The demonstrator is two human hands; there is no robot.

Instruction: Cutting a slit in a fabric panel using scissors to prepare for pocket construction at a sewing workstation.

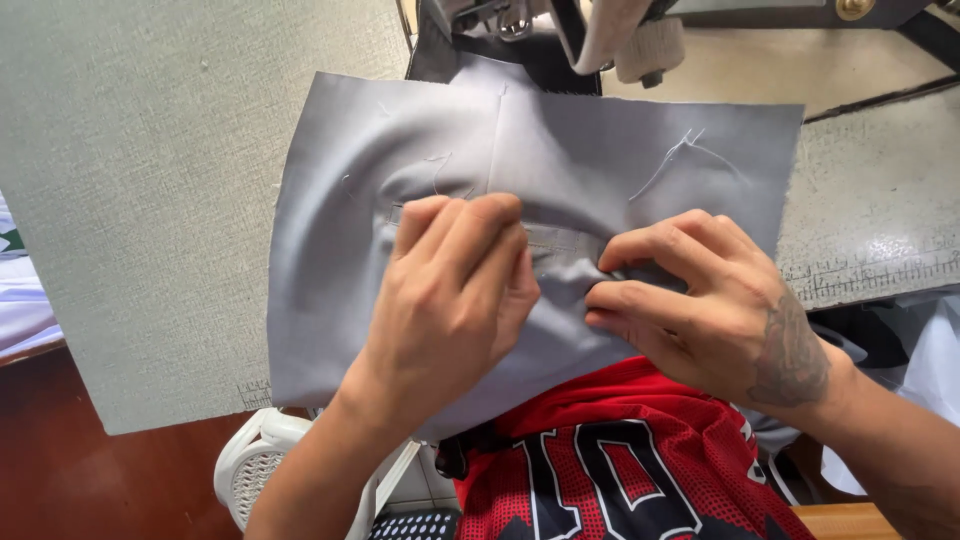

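**Both hands pinch a grey cloth panel**

Nearest the wearer, a red mesh jersey (620,460) fills the lower edge. Above it, the left hand (455,290) has its grip clenched on the grey fabric piece (560,160), fingers curled over a stitched fold. The right hand (700,300) pinches the same fold just beside it. The fabric lies spread on the table (150,200), its far edge touching the sewing machine (600,30).

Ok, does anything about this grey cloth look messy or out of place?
Mostly tidy. Loose pale threads trail over the grey cloth at upper right, and it puckers between the left hand and right hand.
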